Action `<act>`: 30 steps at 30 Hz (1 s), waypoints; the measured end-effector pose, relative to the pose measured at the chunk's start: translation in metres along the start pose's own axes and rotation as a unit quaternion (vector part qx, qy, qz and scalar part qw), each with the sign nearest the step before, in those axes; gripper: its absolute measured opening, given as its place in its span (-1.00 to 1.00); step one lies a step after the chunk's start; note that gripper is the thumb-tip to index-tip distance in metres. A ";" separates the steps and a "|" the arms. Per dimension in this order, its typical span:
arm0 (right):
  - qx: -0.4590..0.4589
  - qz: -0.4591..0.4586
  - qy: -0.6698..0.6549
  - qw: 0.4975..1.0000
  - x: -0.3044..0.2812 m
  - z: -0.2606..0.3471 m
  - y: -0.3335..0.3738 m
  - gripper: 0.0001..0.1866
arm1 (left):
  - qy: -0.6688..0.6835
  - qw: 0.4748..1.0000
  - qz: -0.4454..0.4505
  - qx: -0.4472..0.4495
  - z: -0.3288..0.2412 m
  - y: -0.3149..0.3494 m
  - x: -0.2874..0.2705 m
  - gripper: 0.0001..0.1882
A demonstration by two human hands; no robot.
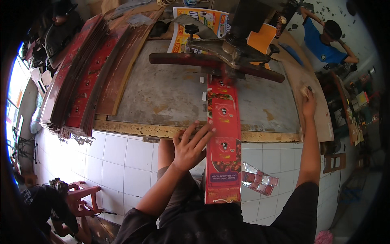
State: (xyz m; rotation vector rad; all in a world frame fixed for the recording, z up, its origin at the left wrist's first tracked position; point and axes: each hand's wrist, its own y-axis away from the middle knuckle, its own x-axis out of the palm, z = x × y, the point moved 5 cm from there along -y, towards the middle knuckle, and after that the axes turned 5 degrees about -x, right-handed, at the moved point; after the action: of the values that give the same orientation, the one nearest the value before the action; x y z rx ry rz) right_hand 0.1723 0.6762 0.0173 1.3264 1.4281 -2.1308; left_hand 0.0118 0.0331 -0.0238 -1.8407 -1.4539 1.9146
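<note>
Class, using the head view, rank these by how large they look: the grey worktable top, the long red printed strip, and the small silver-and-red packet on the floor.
1. Grey worktable top
2. Long red printed strip
3. Silver-and-red packet

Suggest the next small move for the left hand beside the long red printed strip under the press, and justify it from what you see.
Probably press the left hand flat onto the red printed strip to steady it. Its spread fingers only touch the strip's left edge, while the strip hangs well over the table edge, its far end under the press arm. The right hand rests away on a board.
</note>
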 end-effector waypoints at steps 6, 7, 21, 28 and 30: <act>-0.021 -0.013 -0.154 0.988 -0.081 0.133 0.071 -0.58 | 0.026 1.000 -0.004 -0.014 -0.002 0.000 -0.001 -0.51; -0.032 -0.008 -0.187 0.982 -0.097 0.157 0.088 -0.58 | 0.027 0.999 -0.001 -0.021 -0.003 -0.002 -0.002 -0.53; -0.311 0.111 -0.423 0.844 -0.155 0.424 0.159 -0.47 | 0.042 0.997 -0.045 -0.037 -0.003 0.002 0.001 -0.63; -0.317 0.104 -0.376 0.865 -0.083 0.442 0.112 -0.52 | 0.051 0.998 -0.038 -0.029 -0.005 -0.002 0.001 -0.55; -0.327 0.088 -0.351 0.873 -0.072 0.442 0.100 -0.54 | 0.049 0.998 -0.037 -0.030 -0.005 -0.002 0.001 -0.55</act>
State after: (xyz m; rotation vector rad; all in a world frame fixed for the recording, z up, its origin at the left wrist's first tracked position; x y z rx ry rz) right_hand 0.0359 0.2403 0.0595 0.3444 1.4127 -1.5190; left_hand 0.0145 0.0380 -0.0223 -1.8482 -1.5409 1.7411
